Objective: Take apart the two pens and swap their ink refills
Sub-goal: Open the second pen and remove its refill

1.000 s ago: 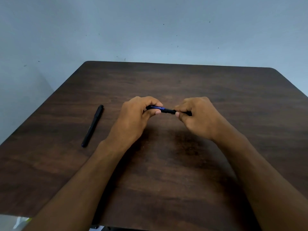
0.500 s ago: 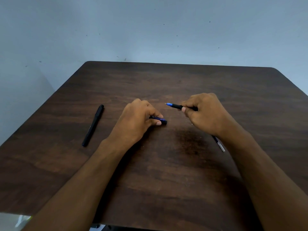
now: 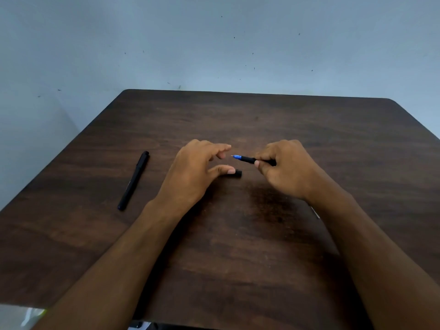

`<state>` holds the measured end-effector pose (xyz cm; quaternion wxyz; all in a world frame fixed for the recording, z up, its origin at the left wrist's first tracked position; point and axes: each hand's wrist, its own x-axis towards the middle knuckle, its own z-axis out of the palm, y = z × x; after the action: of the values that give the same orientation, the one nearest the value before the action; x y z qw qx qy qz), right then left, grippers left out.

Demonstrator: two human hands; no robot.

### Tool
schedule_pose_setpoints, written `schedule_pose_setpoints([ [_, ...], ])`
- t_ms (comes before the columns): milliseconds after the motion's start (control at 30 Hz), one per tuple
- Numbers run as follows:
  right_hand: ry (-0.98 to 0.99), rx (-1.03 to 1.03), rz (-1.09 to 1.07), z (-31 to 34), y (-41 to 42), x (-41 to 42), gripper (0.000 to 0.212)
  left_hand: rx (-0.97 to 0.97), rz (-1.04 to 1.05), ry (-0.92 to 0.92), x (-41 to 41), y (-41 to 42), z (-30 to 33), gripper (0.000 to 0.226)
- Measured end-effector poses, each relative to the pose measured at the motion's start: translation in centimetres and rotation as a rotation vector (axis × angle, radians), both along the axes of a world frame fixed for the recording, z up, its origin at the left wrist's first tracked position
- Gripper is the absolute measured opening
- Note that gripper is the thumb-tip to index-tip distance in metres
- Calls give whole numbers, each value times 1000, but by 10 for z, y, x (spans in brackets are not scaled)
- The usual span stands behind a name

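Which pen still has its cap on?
The black pen lying alone on the table's left. The pen in the right hand shows a bare blue tip; its cap lies below.

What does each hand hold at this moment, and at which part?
The right hand grips the uncapped pen around the middle of its barrel. The left hand is open and holds nothing.

The worktop (image 3: 285,246) is dark brown with a streaky wood grain, lighter brown bands running across it and one darker blotch near its middle. Toward its left edge lies a black capped pen (image 3: 133,180). The uncapped pen (image 3: 250,159) in the right hand (image 3: 285,167) is black with a bright blue tip, and the cap (image 3: 237,173) beside the left hand (image 3: 197,170) is black. The wall (image 3: 214,44) behind is pale blue-grey, flecked with small dark specks.
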<state>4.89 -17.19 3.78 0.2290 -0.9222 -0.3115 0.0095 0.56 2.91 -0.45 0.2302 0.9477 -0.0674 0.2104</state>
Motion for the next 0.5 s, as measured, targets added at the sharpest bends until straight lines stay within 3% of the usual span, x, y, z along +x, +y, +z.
schedule_pose_setpoints([
  [100, 4, -9, 16, 0, 2, -2, 24, -81, -58, -80, -5, -6, 7, 51],
  [300, -28, 17, 107, -1, 5, -8, 30, 7, -151, -183, -4, -16, 5, 27],
  [500, -38, 10, 113, -7, 4, -1, 24, -22, -156, -295, -3, -15, 4, 17],
])
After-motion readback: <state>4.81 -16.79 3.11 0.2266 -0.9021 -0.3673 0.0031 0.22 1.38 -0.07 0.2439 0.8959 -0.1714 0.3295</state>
